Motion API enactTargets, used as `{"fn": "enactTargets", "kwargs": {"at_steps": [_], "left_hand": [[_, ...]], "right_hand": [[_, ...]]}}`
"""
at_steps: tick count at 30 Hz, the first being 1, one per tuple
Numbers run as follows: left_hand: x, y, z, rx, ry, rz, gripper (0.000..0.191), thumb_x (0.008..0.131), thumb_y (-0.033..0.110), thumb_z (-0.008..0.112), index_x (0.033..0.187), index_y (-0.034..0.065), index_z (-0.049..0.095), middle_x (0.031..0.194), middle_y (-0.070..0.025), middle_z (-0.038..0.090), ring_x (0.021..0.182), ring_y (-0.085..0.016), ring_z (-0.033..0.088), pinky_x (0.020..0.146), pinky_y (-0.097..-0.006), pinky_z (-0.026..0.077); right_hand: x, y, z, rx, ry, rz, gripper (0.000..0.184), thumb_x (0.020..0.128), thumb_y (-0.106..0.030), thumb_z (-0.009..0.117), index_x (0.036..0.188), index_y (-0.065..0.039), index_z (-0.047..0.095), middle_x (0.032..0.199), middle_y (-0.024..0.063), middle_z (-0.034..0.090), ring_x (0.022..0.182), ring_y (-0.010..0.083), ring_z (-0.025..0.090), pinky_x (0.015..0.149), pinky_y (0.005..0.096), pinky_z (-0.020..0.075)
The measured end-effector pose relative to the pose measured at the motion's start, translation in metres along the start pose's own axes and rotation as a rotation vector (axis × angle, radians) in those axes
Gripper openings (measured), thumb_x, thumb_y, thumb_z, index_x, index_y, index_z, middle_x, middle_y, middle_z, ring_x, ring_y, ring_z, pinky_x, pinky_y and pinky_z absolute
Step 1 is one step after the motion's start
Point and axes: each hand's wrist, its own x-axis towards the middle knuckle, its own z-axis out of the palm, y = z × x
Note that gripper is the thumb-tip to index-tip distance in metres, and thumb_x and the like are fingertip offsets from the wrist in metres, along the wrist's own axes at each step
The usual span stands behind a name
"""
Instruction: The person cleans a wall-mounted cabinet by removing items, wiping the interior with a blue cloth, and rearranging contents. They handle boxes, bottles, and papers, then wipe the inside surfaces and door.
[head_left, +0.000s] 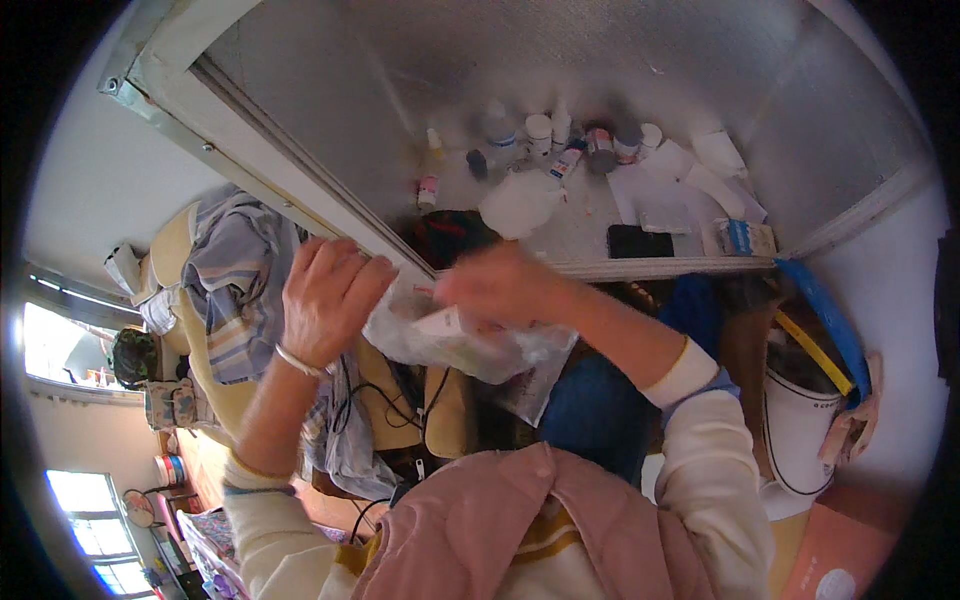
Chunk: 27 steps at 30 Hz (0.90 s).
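A translucent plastic bag (487, 356) lies below my hands, in front of the cabinet's lower edge, with a small white box (439, 322) in or on it. My right hand (495, 285) is over the bag, its fingers curled down and blurred by motion. I cannot tell whether it grips the bag or something in it. To the left, my left hand (337, 289) is raised beside the cabinet's corner, its back towards me and its fingers bent. The fingertips are hidden, so a hold on the bag's edge cannot be made out.
An open metal-framed cabinet (600, 268) holds several bottles (538, 135), a black case (640, 241), papers (645, 184) and a blue-and-white box (746, 238). Left are a plaid cloth (240, 300) and black cables (367, 390). A white bucket (799, 435) stands right, near a blue strap (832, 322).
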Motion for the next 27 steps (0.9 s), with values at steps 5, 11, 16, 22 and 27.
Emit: {"fn": "enactTargets", "kwargs": {"at_steps": [5, 11, 16, 22, 27], "left_hand": [[0.037, -0.061, -0.011, 0.08, -0.135, 0.424, 0.02, 0.064, 0.012, 0.07, 0.082, 0.0094, 0.061, 0.071, -0.0025, 0.056, 0.076, -0.02, 0.057, 0.073, -0.0356, 0.047], [0.062, -0.087, 0.005, 0.042, -0.055, 0.62, 0.02, 0.061, 0.017, 0.066, 0.079, 0.0115, 0.061, 0.059, 0.0048, 0.049, 0.056, -0.011, 0.049, 0.048, -0.0242, 0.035], [0.059, -0.093, 0.013, 0.009, 0.032, 0.643, 0.021, 0.059, 0.016, 0.065, 0.08, 0.0114, 0.061, 0.057, 0.0058, 0.045, 0.053, -0.009, 0.047, 0.047, -0.0222, 0.034], [0.058, -0.095, 0.015, 0.01, 0.045, 0.63, 0.02, 0.061, 0.016, 0.065, 0.079, 0.0118, 0.059, 0.055, 0.007, 0.043, 0.052, -0.008, 0.046, 0.048, -0.0209, 0.033], [0.058, -0.096, 0.017, 0.023, 0.074, 0.645, 0.017, 0.063, 0.016, 0.063, 0.078, 0.0123, 0.058, 0.054, 0.0071, 0.041, 0.052, -0.008, 0.046, 0.049, -0.0203, 0.033]], "right_hand": [[0.077, 0.104, -0.018, -0.483, 0.245, 0.377, 0.029, 0.085, -0.01, 0.054, 0.111, -0.017, 0.063, 0.104, 0.0102, 0.063, 0.101, 0.0246, 0.061, 0.078, 0.0383, 0.051], [0.173, 0.183, 0.03, -0.622, 0.209, 0.188, 0.036, 0.082, -0.01, 0.055, 0.117, -0.015, 0.056, 0.122, 0.0109, 0.053, 0.107, 0.03, 0.056, 0.079, 0.0411, 0.0518], [0.19, 0.213, 0.039, -0.751, 0.14, 0.307, 0.034, 0.078, -0.011, 0.058, 0.111, -0.008, 0.057, 0.116, 0.0137, 0.053, 0.101, 0.0313, 0.057, 0.076, 0.0425, 0.0522], [0.192, 0.235, 0.018, -0.65, 0.432, 0.408, 0.032, 0.076, -0.023, 0.063, 0.103, -0.007, 0.062, 0.117, 0.0156, 0.052, 0.102, 0.0318, 0.057, 0.078, 0.046, 0.0507], [0.211, 0.243, 0.004, -0.52, 0.394, 0.482, 0.041, 0.074, -0.039, 0.065, 0.105, -0.011, 0.064, 0.112, 0.0162, 0.054, 0.101, 0.0323, 0.058, 0.082, 0.0453, 0.0498]]}}
